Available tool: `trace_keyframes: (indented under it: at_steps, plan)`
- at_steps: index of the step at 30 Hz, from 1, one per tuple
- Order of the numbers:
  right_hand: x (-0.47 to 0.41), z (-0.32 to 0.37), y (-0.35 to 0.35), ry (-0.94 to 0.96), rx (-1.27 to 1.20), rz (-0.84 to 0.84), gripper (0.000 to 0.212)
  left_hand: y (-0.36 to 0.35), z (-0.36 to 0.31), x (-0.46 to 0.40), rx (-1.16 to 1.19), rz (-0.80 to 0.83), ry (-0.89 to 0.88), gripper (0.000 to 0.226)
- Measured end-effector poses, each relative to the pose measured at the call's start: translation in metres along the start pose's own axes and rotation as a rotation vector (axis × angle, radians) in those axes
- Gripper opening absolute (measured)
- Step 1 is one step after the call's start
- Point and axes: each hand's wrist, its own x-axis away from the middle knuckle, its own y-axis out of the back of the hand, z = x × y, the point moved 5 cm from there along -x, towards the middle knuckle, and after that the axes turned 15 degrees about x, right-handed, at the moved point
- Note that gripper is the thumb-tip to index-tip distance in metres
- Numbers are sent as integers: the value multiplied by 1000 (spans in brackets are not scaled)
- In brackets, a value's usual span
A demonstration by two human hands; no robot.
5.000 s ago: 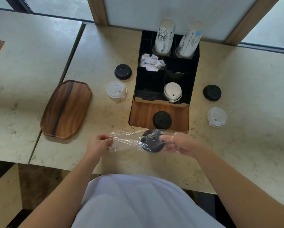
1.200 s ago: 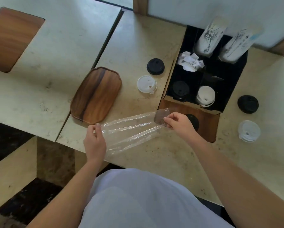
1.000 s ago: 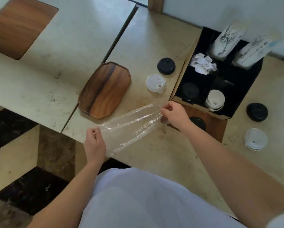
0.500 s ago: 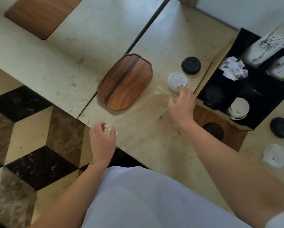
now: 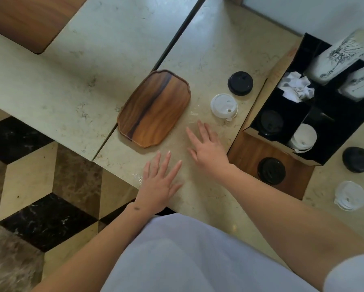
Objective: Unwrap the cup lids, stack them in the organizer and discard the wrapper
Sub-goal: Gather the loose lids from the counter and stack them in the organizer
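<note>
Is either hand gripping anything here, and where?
Nothing is gripped: left hand and right hand lie flat, fingers straight, pressing the clear wrapper on the table.

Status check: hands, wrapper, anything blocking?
Left hand and right hand open, flat on the clear wrapper on the table. Black lids in organizer. Wooden tray close beside.

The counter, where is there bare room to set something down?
Free: the wide stretch of counter beyond the wooden tray, and the neighbouring table left of the seam. Crowded: the strip between the tray and the organizer, with a white lid, a black lid, both flat hands and the clear wrapper.
</note>
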Motion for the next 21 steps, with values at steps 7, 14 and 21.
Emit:
trace_keyframes:
  at_steps: [7, 14, 21]
  plan:
    - [-17, -5, -9, 60, 22, 138, 65, -7, 17, -1, 1, 100, 97, 64]
    - [-23, -6, -12, 90, 29, 169, 65, -13, 23, -4, -38, 137, 130, 65]
    - [-27, -4, -1, 100, 70, 176, 66, -7, 14, -6, -71, 168, 163, 67]
